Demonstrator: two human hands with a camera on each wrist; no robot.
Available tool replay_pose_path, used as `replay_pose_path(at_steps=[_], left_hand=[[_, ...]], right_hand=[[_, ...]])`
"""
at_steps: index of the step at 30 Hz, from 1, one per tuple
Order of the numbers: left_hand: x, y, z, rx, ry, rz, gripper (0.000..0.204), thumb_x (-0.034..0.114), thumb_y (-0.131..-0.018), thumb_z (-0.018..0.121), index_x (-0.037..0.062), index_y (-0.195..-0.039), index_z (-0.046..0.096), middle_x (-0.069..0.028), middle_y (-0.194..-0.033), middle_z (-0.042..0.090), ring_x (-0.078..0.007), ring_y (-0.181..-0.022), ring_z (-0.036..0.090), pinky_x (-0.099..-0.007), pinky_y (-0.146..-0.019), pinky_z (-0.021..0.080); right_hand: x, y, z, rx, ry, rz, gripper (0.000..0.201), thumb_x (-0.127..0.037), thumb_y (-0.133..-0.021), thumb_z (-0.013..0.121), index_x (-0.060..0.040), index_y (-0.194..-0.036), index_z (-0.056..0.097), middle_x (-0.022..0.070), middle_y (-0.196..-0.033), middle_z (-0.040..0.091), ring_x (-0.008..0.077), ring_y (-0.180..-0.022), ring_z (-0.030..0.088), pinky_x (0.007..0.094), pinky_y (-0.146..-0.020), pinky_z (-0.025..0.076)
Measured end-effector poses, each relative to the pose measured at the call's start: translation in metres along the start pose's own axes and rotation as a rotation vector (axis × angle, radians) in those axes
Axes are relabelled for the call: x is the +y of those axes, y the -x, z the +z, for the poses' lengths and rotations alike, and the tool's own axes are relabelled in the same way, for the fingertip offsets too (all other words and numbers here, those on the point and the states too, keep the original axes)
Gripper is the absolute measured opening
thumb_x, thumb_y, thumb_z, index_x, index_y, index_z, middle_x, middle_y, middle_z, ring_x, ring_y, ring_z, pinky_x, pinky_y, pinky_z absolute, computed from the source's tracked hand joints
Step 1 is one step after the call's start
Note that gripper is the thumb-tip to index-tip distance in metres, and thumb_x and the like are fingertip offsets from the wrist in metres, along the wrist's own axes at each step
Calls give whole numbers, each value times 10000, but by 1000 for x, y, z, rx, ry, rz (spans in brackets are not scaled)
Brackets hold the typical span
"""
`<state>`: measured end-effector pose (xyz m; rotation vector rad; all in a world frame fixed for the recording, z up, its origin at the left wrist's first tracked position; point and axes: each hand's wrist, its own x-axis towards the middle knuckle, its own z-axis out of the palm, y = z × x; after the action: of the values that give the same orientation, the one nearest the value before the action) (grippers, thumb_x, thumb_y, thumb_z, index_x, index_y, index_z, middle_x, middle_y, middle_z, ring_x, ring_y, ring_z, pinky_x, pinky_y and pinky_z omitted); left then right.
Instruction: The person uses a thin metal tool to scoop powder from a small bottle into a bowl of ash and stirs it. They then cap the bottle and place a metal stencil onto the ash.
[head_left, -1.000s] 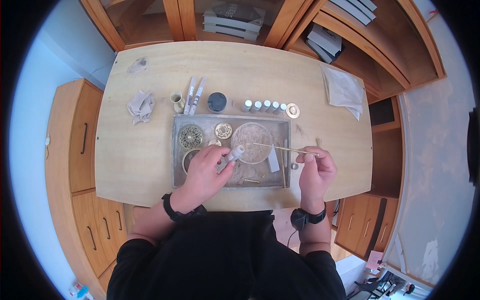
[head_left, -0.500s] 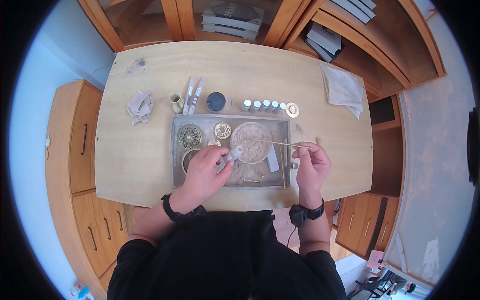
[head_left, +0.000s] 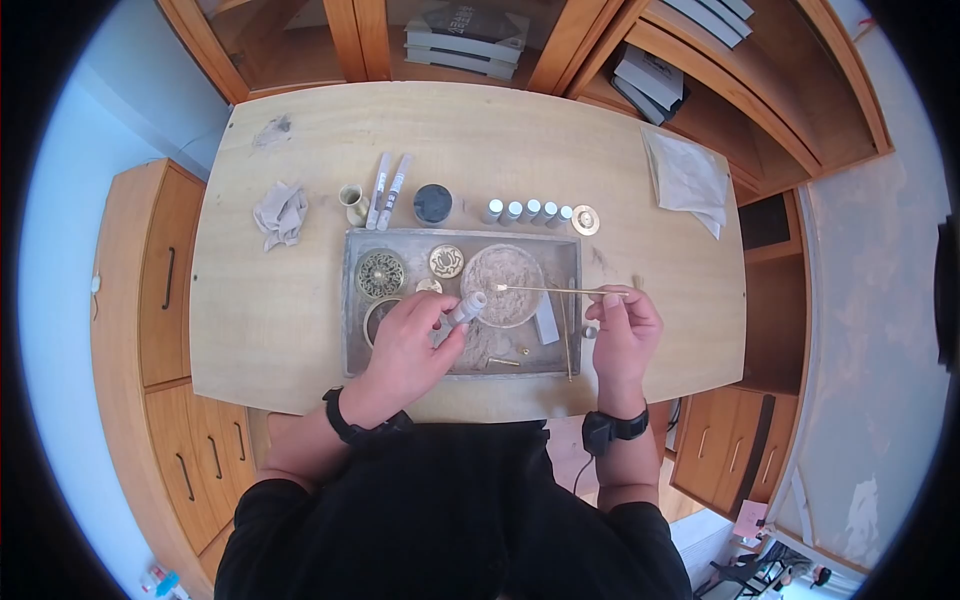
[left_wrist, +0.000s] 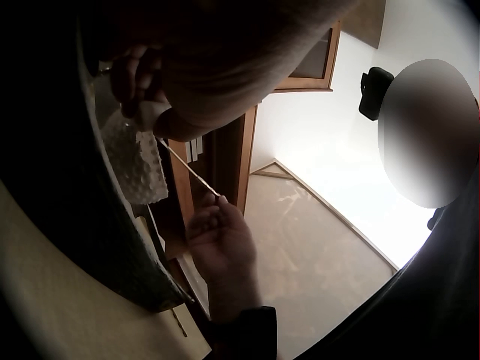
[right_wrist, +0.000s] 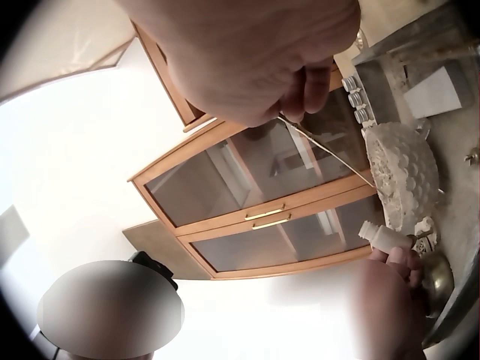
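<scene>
My left hand (head_left: pixel 400 345) holds a small white bottle (head_left: pixel 467 307), its mouth uncapped and tilted toward the round bowl (right_wrist: pixel 412 169). Pale powder (head_left: pixel 505 265) fills this bowl, which has a bumpy, clear-looking wall. Between thumb and fingers, my right hand (head_left: pixel 625 340) pinches a long thin brass spoon (head_left: pixel 565 291) near its end. The spoon lies almost level over the bowl, its small flat tip above the powder, a little to the right of the bottle's mouth. In the right wrist view the bottle's neck points away from the left fingers.
A grey tray (head_left: pixel 410 237) bears the bowl, an openwork brass lid (head_left: pixel 381 273), a patterned brass disc (head_left: pixel 447 261) and a white block (head_left: pixel 546 320). Behind it stand a brass vase (head_left: pixel 353 204), a dark round jar (head_left: pixel 433 204) and several small vials (head_left: pixel 533 211). A crumpled cloth (head_left: pixel 282 214) lies left.
My right hand has shifted slightly left and up, and the spoon now lies more level with its flat tip showing. The left hand and bottle have stayed nearly in place.
</scene>
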<state>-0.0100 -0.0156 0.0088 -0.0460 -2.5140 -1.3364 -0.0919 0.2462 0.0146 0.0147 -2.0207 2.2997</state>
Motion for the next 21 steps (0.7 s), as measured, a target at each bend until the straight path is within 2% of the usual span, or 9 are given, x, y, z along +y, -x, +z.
replay_pose_path(at_steps=[10,21], left_hand=[[0,0,0,-1,-8,17,261,55,-823,783,30,-1056,668,-116,-856,624,-272,-737,630,-391,-667,512],[1,0,-1,-6,-8,20,266,62,-826,788,25,-1058,663,-118,-844,619,-280,-735,630,-394,-663,511]], right_hand=[[-17,7,5,-48,-77,-73,68,-9,-1014,642,24,-1049,692,86,-897,741,110,-751,678,242,-719,543],[-19,15,2,-176,6,-186,76,20,-1001,656,39,-1070,683,138,-1074,727,133,-861,704,260,-796,574]])
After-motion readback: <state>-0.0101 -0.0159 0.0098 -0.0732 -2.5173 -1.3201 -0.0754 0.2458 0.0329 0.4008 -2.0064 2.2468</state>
